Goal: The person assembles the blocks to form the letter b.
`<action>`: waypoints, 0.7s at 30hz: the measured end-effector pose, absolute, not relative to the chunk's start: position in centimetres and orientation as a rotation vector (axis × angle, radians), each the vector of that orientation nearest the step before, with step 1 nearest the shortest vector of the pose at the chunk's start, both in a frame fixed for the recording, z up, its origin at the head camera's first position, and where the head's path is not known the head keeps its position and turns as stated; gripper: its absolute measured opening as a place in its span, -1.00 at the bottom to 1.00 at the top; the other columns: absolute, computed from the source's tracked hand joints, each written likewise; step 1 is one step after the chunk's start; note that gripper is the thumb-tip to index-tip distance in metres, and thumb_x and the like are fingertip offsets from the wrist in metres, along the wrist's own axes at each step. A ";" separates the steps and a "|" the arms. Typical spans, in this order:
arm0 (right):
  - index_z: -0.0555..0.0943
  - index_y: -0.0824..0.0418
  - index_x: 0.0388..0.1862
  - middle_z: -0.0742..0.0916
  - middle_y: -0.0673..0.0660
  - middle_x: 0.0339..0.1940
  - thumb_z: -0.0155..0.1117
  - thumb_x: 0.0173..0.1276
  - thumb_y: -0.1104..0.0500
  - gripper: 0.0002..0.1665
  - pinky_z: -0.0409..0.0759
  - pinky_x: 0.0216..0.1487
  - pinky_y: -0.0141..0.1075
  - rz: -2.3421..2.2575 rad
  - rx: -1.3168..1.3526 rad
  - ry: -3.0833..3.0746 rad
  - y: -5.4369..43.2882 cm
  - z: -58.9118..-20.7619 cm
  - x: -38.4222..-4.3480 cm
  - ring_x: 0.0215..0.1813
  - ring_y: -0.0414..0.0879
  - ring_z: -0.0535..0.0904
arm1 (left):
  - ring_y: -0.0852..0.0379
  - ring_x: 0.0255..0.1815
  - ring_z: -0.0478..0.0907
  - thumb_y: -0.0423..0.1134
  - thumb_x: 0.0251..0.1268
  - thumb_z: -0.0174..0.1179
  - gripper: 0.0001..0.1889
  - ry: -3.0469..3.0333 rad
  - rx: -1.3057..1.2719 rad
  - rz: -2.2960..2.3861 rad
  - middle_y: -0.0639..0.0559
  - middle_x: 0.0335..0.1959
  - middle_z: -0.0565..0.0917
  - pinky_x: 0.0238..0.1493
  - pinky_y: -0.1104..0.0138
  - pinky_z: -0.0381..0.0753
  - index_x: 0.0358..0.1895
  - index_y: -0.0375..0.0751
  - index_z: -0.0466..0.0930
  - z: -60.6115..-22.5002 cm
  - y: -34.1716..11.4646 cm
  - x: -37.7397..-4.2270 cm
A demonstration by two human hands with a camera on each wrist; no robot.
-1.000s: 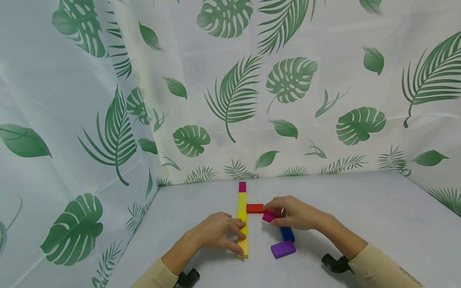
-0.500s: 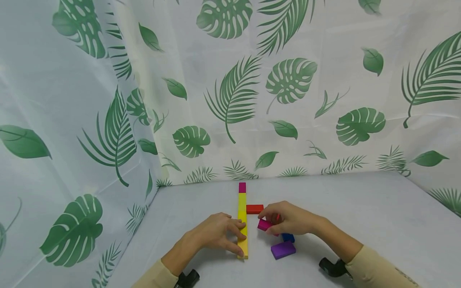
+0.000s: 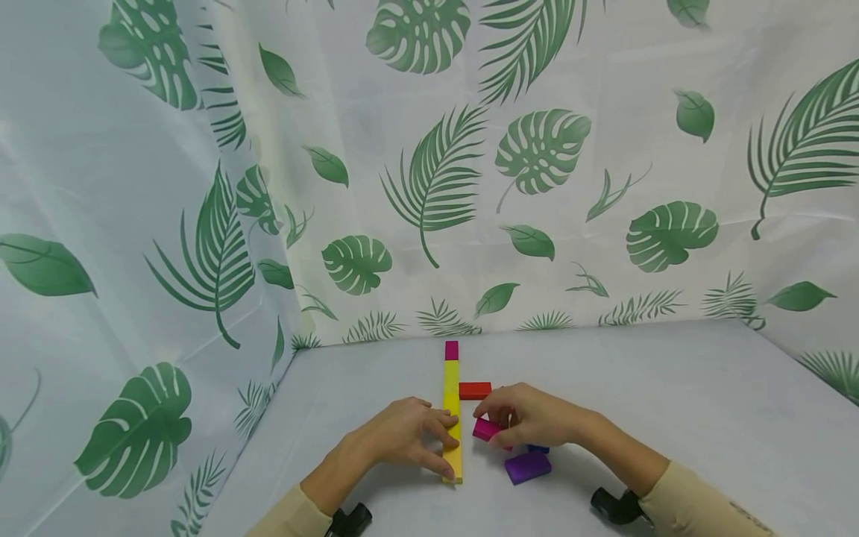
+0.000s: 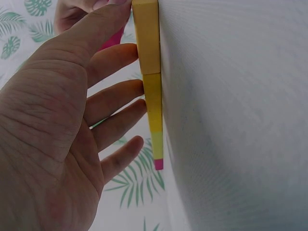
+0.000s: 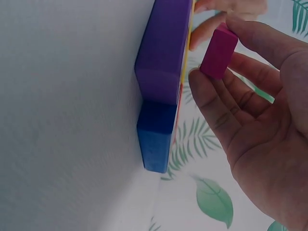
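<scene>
My right hand (image 3: 540, 416) pinches a magenta block (image 3: 488, 430) between thumb and fingers; the right wrist view shows the block (image 5: 219, 52) held off the table. Just left of it runs a straight row of yellow blocks (image 3: 452, 384), with a magenta block (image 3: 452, 350) at its far end. My left hand (image 3: 403, 431) rests its fingertips along the row's near part, thumb at the near end; in the left wrist view those fingers (image 4: 115, 98) are fairly straight. A red block (image 3: 475, 391) lies against the row's right side.
A purple block (image 3: 528, 468) lies flat in front of my right hand. Behind it sits a blue block (image 5: 156, 137), mostly covered by that hand in the head view. A leaf-patterned curtain (image 3: 564, 246) closes off the back and left of the white table (image 3: 671, 388).
My right hand has brought the magenta block leftward and nearer to me, away from the red block. The left hand keeps its place on the yellow row.
</scene>
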State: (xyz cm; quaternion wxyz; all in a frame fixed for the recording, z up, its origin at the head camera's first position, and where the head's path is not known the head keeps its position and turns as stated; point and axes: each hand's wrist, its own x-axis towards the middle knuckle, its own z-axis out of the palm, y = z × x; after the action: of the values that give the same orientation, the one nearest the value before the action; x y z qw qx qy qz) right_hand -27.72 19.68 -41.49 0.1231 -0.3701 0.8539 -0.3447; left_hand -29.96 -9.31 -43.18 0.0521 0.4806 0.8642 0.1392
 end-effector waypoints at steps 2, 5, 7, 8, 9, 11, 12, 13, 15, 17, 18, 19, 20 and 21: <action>0.68 0.13 0.22 0.74 -0.12 -0.18 0.51 0.35 0.02 -0.50 0.70 -0.08 -0.38 -1.005 -1.066 2.484 19.5 -41.5 -27.7 -0.16 -0.25 0.64 | 0.33 0.39 0.55 0.44 0.09 0.38 -0.48 2.629 1.462 0.423 0.22 0.28 0.69 0.46 0.12 0.51 0.03 0.28 0.83 -43.2 -9.3 -29.9; 0.69 0.11 0.22 0.74 -0.13 -0.19 0.51 0.35 0.01 -0.50 0.70 -0.07 -0.39 -0.986 -1.072 2.480 19.3 -41.7 -27.6 -0.15 -0.26 0.64 | 0.33 0.39 0.55 0.44 0.10 0.38 -0.48 2.629 1.473 0.418 0.21 0.28 0.69 0.47 0.12 0.51 0.04 0.28 0.83 -43.2 -9.3 -30.0; 0.69 0.10 0.21 0.74 -0.13 -0.20 0.51 0.35 0.01 -0.51 0.70 -0.07 -0.39 -0.974 -1.089 2.481 19.2 -41.8 -27.6 -0.15 -0.27 0.63 | 0.33 0.38 0.56 0.44 0.10 0.38 -0.48 2.631 1.478 0.417 0.21 0.28 0.69 0.46 0.12 0.51 0.04 0.29 0.83 -43.1 -9.4 -30.0; 0.69 0.10 0.21 0.74 -0.13 -0.20 0.51 0.35 0.01 -0.51 0.70 -0.06 -0.39 -0.970 -1.100 2.481 19.2 -41.9 -27.6 -0.15 -0.28 0.63 | 0.33 0.39 0.55 0.44 0.10 0.38 -0.48 2.630 1.480 0.420 0.21 0.28 0.69 0.47 0.13 0.51 0.03 0.28 0.83 -43.1 -9.4 -30.0; 0.69 0.10 0.21 0.73 -0.13 -0.20 0.51 0.35 0.01 -0.51 0.70 -0.06 -0.40 -0.967 -1.106 2.482 19.1 -41.9 -27.5 -0.16 -0.29 0.63 | 0.33 0.39 0.55 0.44 0.09 0.39 -0.48 2.629 1.482 0.423 0.21 0.28 0.69 0.47 0.13 0.51 0.03 0.28 0.83 -43.2 -9.4 -30.0; 0.69 0.11 0.21 0.73 -0.13 -0.21 0.51 0.35 0.01 -0.51 0.70 -0.07 -0.40 -0.970 -1.114 2.479 19.0 -42.0 -27.5 -0.17 -0.29 0.63 | 0.32 0.39 0.55 0.43 0.08 0.39 -0.47 2.626 1.484 0.430 0.20 0.28 0.69 0.47 0.13 0.50 0.03 0.27 0.83 -43.2 -9.4 -30.0; 0.69 0.11 0.21 0.73 -0.13 -0.22 0.51 0.35 0.01 -0.51 0.70 -0.07 -0.40 -0.971 -1.115 2.478 18.9 -42.0 -27.5 -0.17 -0.29 0.62 | 0.32 0.39 0.55 0.43 0.08 0.39 -0.47 2.625 1.484 0.432 0.20 0.28 0.69 0.48 0.13 0.50 0.03 0.27 0.84 -43.2 -9.4 -30.0; 0.69 0.12 0.21 0.72 -0.13 -0.22 0.51 0.35 0.02 -0.51 0.70 -0.08 -0.41 -0.972 -1.116 2.477 18.8 -42.0 -27.4 -0.18 -0.29 0.62 | 0.31 0.40 0.55 0.44 0.08 0.39 -0.47 2.623 1.489 0.430 0.20 0.28 0.69 0.48 0.13 0.50 0.03 0.27 0.83 -43.2 -9.4 -30.0; 0.69 0.12 0.22 0.72 -0.13 -0.23 0.51 0.35 0.02 -0.51 0.70 -0.09 -0.41 -0.975 -1.117 2.472 18.7 -41.9 -27.4 -0.19 -0.30 0.62 | 0.31 0.40 0.55 0.43 0.09 0.38 -0.47 2.621 1.491 0.427 0.20 0.28 0.69 0.48 0.12 0.50 0.03 0.27 0.84 -43.2 -9.4 -30.0; 0.69 0.12 0.21 0.72 -0.13 -0.23 0.51 0.35 0.02 -0.51 0.70 -0.10 -0.41 -0.974 -1.124 2.470 18.5 -41.9 -27.3 -0.19 -0.30 0.61 | 0.31 0.40 0.55 0.43 0.10 0.38 -0.48 2.621 1.496 0.424 0.20 0.28 0.69 0.48 0.12 0.50 0.03 0.26 0.84 -43.1 -9.4 -30.0; 0.69 0.11 0.21 0.72 -0.13 -0.23 0.51 0.35 0.02 -0.51 0.70 -0.10 -0.41 -0.969 -1.129 2.471 18.5 -41.9 -27.3 -0.19 -0.30 0.61 | 0.31 0.40 0.55 0.43 0.10 0.38 -0.48 2.621 1.498 0.421 0.21 0.28 0.69 0.48 0.12 0.50 0.03 0.27 0.84 -43.1 -9.4 -30.0; 0.69 0.11 0.21 0.72 -0.13 -0.23 0.51 0.35 0.02 -0.51 0.70 -0.10 -0.41 -0.968 -1.134 2.468 18.4 -41.9 -27.2 -0.20 -0.30 0.61 | 0.31 0.39 0.55 0.43 0.10 0.38 -0.48 2.621 1.507 0.417 0.20 0.28 0.69 0.47 0.13 0.50 0.03 0.27 0.84 -43.0 -9.4 -30.0; 0.70 0.11 0.21 0.72 -0.13 -0.23 0.52 0.35 0.02 -0.52 0.70 -0.10 -0.41 -0.967 -1.136 2.466 18.4 -41.8 -27.2 -0.20 -0.30 0.62 | 0.31 0.39 0.55 0.43 0.10 0.39 -0.49 2.621 1.504 0.419 0.20 0.28 0.69 0.48 0.13 0.50 0.02 0.26 0.84 -43.0 -9.4 -30.0; 0.70 0.11 0.21 0.72 -0.14 -0.24 0.52 0.35 0.02 -0.52 0.70 -0.10 -0.41 -0.964 -1.134 2.465 18.3 -41.8 -27.2 -0.20 -0.30 0.62 | 0.32 0.39 0.55 0.43 0.10 0.39 -0.49 2.621 1.503 0.418 0.20 0.28 0.69 0.48 0.13 0.50 0.02 0.27 0.84 -43.1 -9.4 -30.0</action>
State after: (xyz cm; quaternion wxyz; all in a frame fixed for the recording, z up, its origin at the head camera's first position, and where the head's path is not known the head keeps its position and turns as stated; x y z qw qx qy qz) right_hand -27.19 18.33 -41.84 0.1307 -0.3905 0.8486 -0.3321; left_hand -30.03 -9.40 -43.05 0.0458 0.4923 0.8584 0.1368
